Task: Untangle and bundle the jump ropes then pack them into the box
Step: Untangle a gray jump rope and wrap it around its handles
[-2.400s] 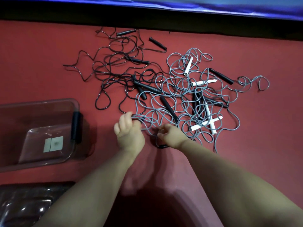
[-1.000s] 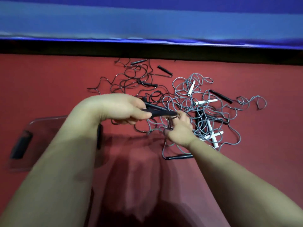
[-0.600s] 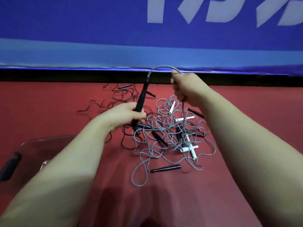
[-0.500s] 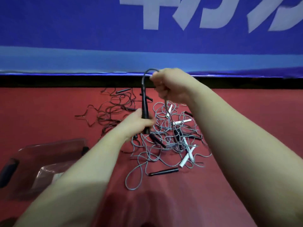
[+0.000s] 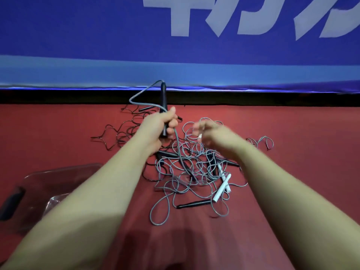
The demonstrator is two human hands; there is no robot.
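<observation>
Early stage: the left hand (image 5: 159, 125) clasps one black handle (image 5: 164, 98) upright above the tangled jump ropes (image 5: 194, 168) on the red floor (image 5: 292, 152), the right hand (image 5: 214, 138) is blurred, its grasp undeterminable, and the clear box (image 5: 64, 172) shows no rope inside.
</observation>
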